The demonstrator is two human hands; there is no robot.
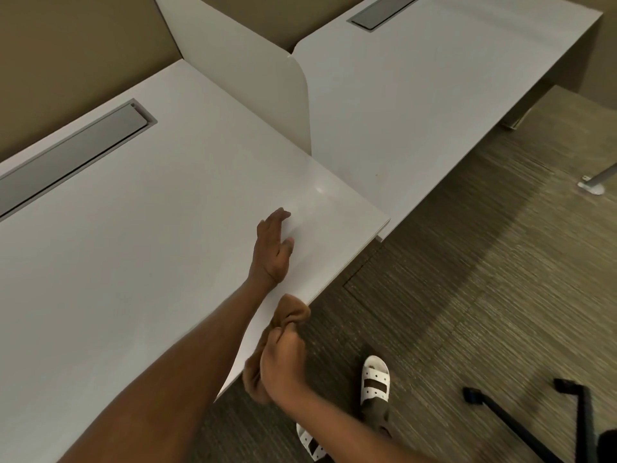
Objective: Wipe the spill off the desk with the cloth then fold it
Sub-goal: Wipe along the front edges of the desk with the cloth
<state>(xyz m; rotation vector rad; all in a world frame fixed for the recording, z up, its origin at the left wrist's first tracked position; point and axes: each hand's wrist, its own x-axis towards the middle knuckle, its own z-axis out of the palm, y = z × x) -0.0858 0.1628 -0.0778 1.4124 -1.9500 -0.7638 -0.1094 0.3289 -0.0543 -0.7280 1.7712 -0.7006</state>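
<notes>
My right hand (283,365) grips a bunched brown cloth (289,312) just off the front edge of the white desk (140,248). The cloth's upper end touches the desk edge and its lower end hangs below my fist. My left hand (272,248) lies flat on the desk near its front right corner, fingers together and stretched out, holding nothing. A faint shiny patch (319,190) shows on the desk beyond my left fingertips; I cannot tell whether it is liquid.
A white divider panel (267,88) stands at the desk's right side, with a second desk (434,95) beyond it. A grey cable tray (66,158) sits at the back left. Black chair legs (521,426) and my sandalled feet (374,379) are on the carpet.
</notes>
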